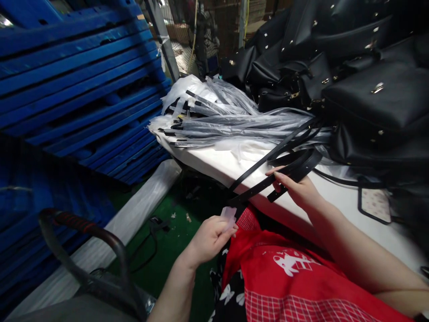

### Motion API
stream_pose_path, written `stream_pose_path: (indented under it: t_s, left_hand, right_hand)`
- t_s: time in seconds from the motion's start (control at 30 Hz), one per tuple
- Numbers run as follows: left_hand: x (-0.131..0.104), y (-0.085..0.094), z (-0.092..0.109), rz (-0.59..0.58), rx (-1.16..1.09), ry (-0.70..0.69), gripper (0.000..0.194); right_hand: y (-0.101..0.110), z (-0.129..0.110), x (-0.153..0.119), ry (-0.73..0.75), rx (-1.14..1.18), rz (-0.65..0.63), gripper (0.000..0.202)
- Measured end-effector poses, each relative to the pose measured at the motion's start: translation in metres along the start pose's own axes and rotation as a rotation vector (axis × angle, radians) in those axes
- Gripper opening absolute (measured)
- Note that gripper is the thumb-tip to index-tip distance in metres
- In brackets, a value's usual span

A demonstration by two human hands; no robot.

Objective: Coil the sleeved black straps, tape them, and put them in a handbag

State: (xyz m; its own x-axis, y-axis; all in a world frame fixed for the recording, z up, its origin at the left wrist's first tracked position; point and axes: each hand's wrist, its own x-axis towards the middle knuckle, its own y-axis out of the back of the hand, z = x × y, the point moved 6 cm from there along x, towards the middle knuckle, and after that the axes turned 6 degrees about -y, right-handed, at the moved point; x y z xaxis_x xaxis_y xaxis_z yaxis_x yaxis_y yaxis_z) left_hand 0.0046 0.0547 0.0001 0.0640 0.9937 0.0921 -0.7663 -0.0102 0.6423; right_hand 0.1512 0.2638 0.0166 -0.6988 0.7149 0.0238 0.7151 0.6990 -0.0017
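My left hand, closed low over the edge of my red apron, grips a small folded piece of whitish translucent wrap. My right hand is pinched on a black strap with small holes near its end. More of the strap loops above my right fingers, and a short end hangs below them. Behind, on the white table, lies a bundle of long straps in clear plastic sleeves. Whether the strap's lower end touches my left hand is hard to make out.
Black bags with metal fittings are heaped at the table's right. A phone lies near its front edge. Blue plastic pallets are stacked on the left. A bent black handle and a long wrapped roll stand at lower left.
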Motion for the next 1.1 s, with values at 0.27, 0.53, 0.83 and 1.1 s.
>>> stream_pose_path:
  t_s: [0.27,0.53,0.83,1.1]
  left_hand:
    - [0.007,-0.004,0.000,-0.079,-0.138,-0.013,0.040]
    - [0.026,-0.017,-0.006,-0.057,-0.158,0.035,0.036]
    - [0.033,-0.018,-0.026,0.164,-0.264,0.171,0.020]
    - [0.038,-0.031,-0.036,0.186,-0.457,0.248,0.027]
  right_hand:
    - [0.001,-0.002,-0.001,-0.071,-0.054,-0.146,0.034]
    - [-0.033,0.001,0.000,-0.116,-0.129,-0.329,0.041]
    - [-0.014,0.011,-0.012,-0.130,-0.510,-0.207,0.059]
    - [0.017,0.001,-0.021,-0.056,0.046,0.151,0.082]
